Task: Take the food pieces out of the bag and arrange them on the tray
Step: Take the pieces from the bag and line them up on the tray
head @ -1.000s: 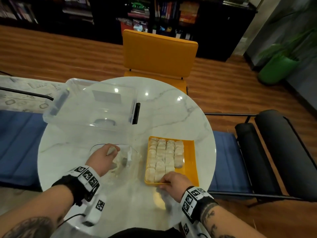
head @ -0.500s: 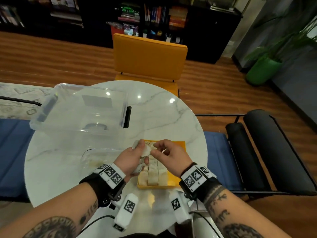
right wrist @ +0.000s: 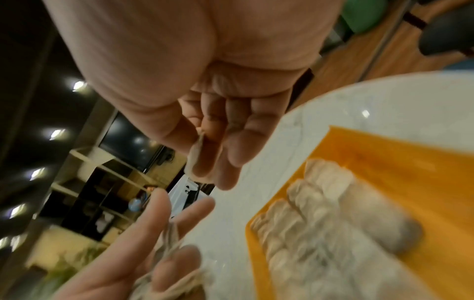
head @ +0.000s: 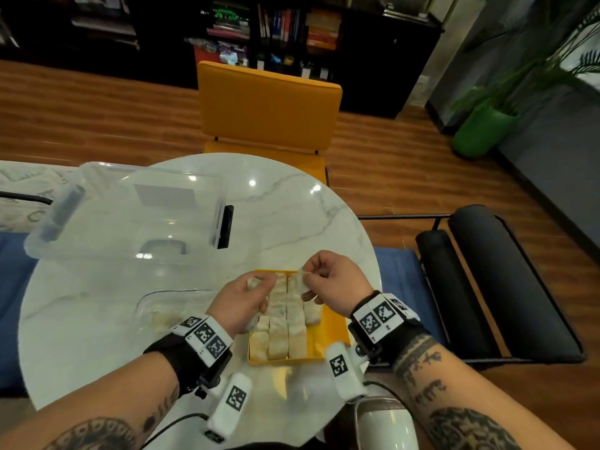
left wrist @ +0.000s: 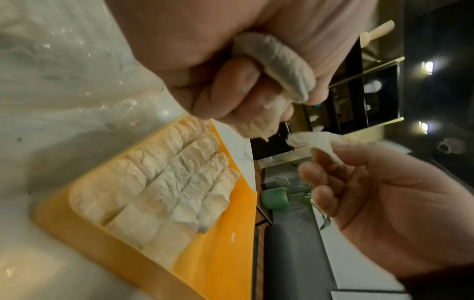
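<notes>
While above tray [head: 328, 326] | each hand's fingers [left wrist: 228, 85] pinch food piece [left wrist: 279, 60]

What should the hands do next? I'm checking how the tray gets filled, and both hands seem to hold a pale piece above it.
Probably lower the right hand and set its food piece on the bare right strip of the yellow tray. The rows already fill the tray's left and middle, and the left hand holds its own piece to place after.
</notes>
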